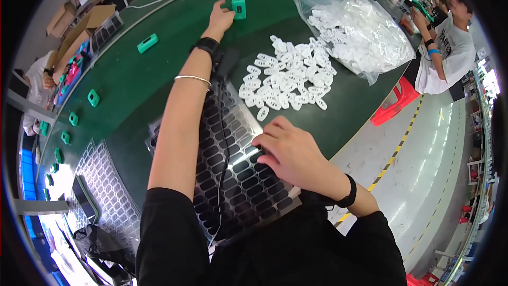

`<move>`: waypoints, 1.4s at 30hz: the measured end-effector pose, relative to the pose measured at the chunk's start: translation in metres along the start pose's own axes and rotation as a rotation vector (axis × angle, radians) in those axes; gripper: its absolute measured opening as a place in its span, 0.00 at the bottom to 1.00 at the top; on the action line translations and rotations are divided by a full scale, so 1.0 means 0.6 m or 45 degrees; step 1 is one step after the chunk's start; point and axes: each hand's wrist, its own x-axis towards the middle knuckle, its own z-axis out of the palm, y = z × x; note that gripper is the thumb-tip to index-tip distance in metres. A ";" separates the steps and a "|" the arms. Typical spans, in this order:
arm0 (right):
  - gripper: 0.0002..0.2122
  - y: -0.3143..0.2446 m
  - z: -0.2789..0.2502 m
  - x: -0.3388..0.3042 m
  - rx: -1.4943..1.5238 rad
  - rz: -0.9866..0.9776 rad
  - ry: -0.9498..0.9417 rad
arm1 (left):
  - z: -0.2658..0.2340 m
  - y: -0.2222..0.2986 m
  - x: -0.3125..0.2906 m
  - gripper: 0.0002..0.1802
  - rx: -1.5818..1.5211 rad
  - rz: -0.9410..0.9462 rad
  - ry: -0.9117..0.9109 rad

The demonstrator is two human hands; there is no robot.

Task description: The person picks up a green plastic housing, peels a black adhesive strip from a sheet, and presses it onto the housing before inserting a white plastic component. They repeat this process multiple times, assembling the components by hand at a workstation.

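My left hand (220, 20) reaches to the far side of the table, its fingers apart. Close by its fingertips stands a green oblong casing (239, 9) with a small dark window; whether they touch is unclear. Below, a clear sheet of dark oval stickers (254, 182) lies under my arms. Over the sheet's right edge, my right hand (291, 151) has its thumb and fingers bent together in a pinch. Something dark shows between those fingertips, too small to make out. White oval pieces with small holes (288, 77) lie in a loose pile beyond this hand.
A clear bag of white pieces (360, 34) rests right of the pile. Another green casing (147, 43) lies left, with several more along the table's edge. A second sticker sheet (106, 180) is at lower left. Co-workers sit at both sides; a red stool (394, 103) stands right.
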 end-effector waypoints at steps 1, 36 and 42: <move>0.12 0.002 -0.004 0.004 0.006 0.007 -0.087 | 0.012 -0.001 0.003 0.35 -0.023 -0.013 -0.026; 0.05 0.014 -0.110 -0.019 0.697 0.204 0.862 | -0.166 0.258 -0.449 0.25 -0.752 0.064 -0.697; 0.07 -0.011 -0.092 -0.011 0.714 0.195 0.721 | -0.166 0.257 -0.465 0.27 -0.686 0.127 -0.668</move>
